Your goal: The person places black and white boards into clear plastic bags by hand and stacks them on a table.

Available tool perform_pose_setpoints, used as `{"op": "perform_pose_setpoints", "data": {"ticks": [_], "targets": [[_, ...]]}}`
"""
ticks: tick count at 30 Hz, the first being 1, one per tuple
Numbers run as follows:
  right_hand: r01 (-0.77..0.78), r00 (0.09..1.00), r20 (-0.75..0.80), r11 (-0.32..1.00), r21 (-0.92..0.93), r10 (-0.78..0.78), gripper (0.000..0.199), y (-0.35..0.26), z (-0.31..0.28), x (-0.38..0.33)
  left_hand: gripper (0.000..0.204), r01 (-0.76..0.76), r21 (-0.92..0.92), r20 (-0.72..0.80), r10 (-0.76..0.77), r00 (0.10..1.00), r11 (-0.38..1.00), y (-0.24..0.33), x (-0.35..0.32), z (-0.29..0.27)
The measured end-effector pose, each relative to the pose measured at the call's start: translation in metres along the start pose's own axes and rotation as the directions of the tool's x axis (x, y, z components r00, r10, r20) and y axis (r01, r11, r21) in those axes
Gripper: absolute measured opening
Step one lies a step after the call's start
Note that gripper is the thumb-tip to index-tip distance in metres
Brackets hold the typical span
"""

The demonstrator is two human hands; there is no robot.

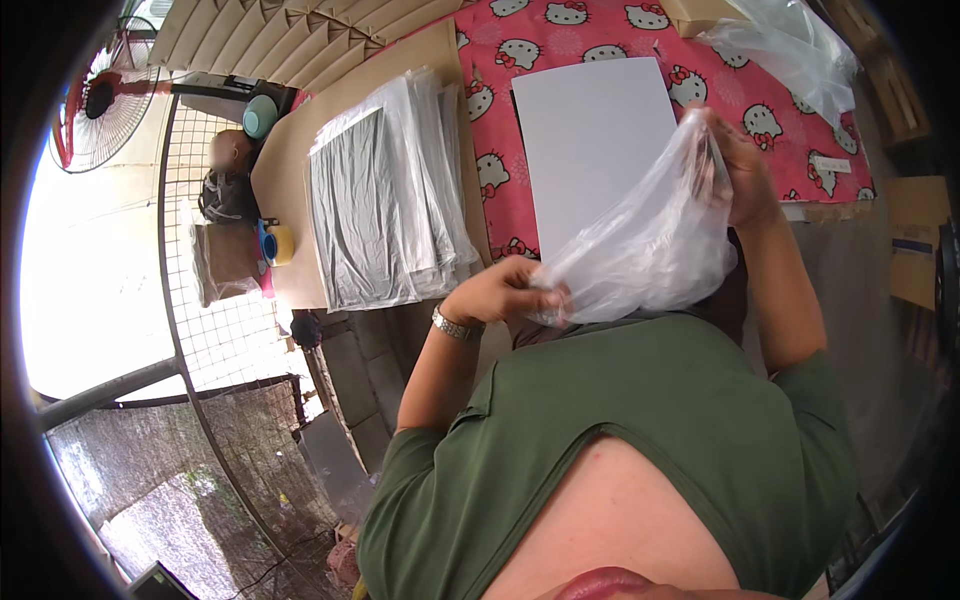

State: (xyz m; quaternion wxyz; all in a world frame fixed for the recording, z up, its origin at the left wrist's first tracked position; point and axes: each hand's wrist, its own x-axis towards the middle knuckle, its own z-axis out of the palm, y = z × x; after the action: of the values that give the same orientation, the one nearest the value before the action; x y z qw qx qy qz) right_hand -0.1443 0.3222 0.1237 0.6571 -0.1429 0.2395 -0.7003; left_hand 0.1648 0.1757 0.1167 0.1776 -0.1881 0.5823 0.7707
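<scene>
A clear plastic bag (650,250) stretches between my two hands above the near edge of the table. My left hand (505,292), with a metal watch on its wrist, pinches the bag's lower left corner. At the upper right, my right hand (738,172) is closed on the other end, some of its fingers showing through the thin film. Beneath and beyond the bag lies a white rectangular sheet or board (598,140), its lower right part hidden by the bag. To the left rests a stack of flat items in clear plastic sleeves (385,200), a grey one on top.
Brown cardboard (285,225) lies under the sleeved stack on the pink patterned tablecloth (495,120). Folded brown card pieces (270,45) line the far left. Loose clear plastic (790,55) sits at the far right. A tape roll (278,245) stands at the left edge; a fan (105,95) is beyond.
</scene>
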Motion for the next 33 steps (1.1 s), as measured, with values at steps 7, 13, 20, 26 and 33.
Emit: {"op": "perform_pose_setpoints", "data": {"ticks": [7, 13, 20, 26, 33], "targets": [[-0.093, 0.956, 0.13, 0.688, -0.72, 0.265, 0.018, 0.0, -0.026, 0.005, 0.048, -0.644, -0.609, -0.534, 0.36, 0.765, 0.464, 0.0, 0.004, -0.029], [0.204, 0.977, -0.061, 0.978, -0.035, -0.205, 0.013, -0.008, -0.025, 0.031, 0.038, -0.017, 0.0, -0.21, 0.016, 0.978, 1.0, -0.007, 0.044, -0.021], [-0.226, 0.932, 0.005, 0.59, -0.775, 0.363, 0.028, -0.019, -0.055, 0.026, 0.038, -0.629, -0.442, -0.472, 0.43, 0.769, 0.64, 0.012, 0.044, -0.068], [0.205, 0.972, -0.083, 0.969, -0.139, -0.218, 0.021, -0.017, -0.078, 0.055, 0.036, -0.224, -0.249, -0.29, 0.148, 0.946, 0.942, -0.013, 0.083, -0.09], [-0.063, 0.95, -0.302, 0.902, -0.427, -0.076, 0.029, -0.041, -0.112, 0.099, 0.025, -0.622, -0.54, -0.632, 0.214, 0.745, 0.567, 0.039, 0.137, -0.129]]}}
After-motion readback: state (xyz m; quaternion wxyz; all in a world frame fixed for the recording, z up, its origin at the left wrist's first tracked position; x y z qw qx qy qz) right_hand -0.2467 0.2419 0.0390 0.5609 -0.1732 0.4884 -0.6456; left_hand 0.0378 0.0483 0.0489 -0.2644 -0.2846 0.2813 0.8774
